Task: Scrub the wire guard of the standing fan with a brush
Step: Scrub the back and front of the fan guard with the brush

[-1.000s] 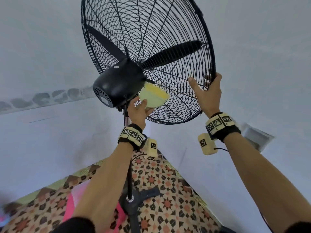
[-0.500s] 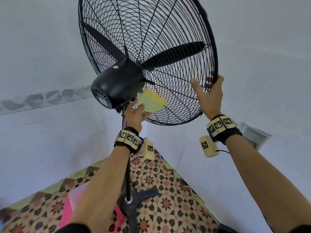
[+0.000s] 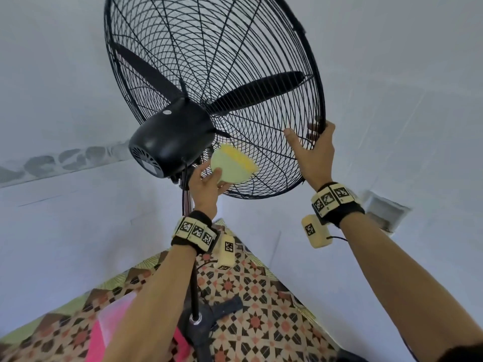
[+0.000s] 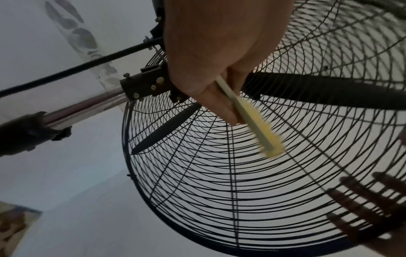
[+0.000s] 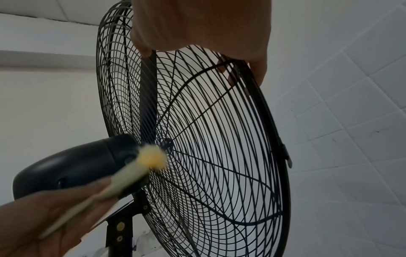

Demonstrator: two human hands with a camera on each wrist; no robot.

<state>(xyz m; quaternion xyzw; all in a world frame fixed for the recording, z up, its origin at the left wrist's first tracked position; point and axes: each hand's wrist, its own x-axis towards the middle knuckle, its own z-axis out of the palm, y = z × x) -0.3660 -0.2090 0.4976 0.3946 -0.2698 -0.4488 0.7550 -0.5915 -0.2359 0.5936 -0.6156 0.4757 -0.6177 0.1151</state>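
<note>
Scrubbing underway: left hand [image 3: 206, 185] grips brush [image 3: 233, 167], bristles on rear wire guard [image 3: 264, 152] beside motor; right hand [image 3: 315, 155] clasps rim; next, likely stroke outward.

motor housing [image 3: 172, 137] and pole [image 3: 193, 288] crowd left | bare wall [image 3: 392, 74] side open right

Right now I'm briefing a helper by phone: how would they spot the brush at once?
Find the big black standing fan's wire guard, then the rounded motor housing behind it. Just below and right of that housing, the left hand presses the brush against the wires. It is the only pale thing there: a cream back with yellow bristles.
</note>
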